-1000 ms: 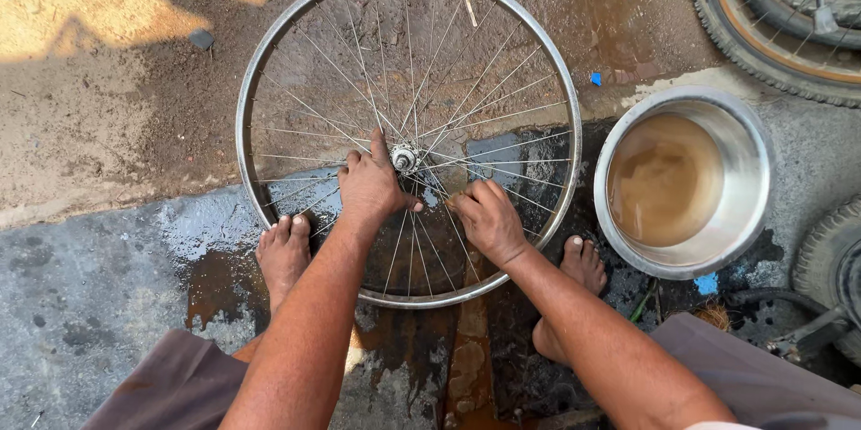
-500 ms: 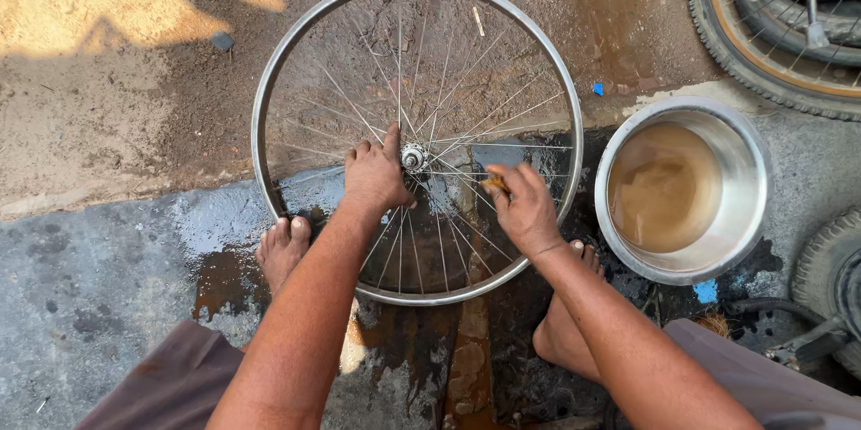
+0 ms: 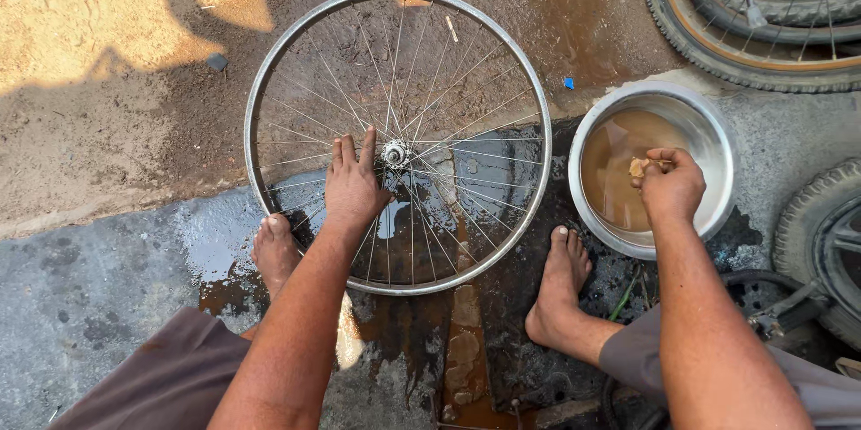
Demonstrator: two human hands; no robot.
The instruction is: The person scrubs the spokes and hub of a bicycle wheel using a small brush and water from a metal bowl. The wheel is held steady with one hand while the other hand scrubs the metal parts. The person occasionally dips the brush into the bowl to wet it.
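Note:
A bare spoked bicycle wheel rim (image 3: 269, 80) lies flat on the wet ground in front of me. My left hand (image 3: 352, 181) rests flat on its spokes, just left of the metal hub (image 3: 394, 154). My right hand (image 3: 671, 184) is over the steel bowl (image 3: 723, 181) of muddy brown water, fingers closed on a small tan scrubbing piece (image 3: 639, 166). My bare feet stand on the ground, the left foot (image 3: 273, 249) against the rim's near left edge, the right foot (image 3: 560, 282) between the wheel and the bowl.
Tyred bicycle wheels (image 3: 753, 31) lie stacked at the top right, and another tyre (image 3: 821, 242) sits at the right edge. Dry sandy dirt (image 3: 108, 53) covers the far left. A puddle (image 3: 211, 255) and rusty mud spread under the wheel.
My right hand has left the spokes near the hub and moved right, over the bowl, with the scrubbing piece in it. The left hand stays on the spokes.

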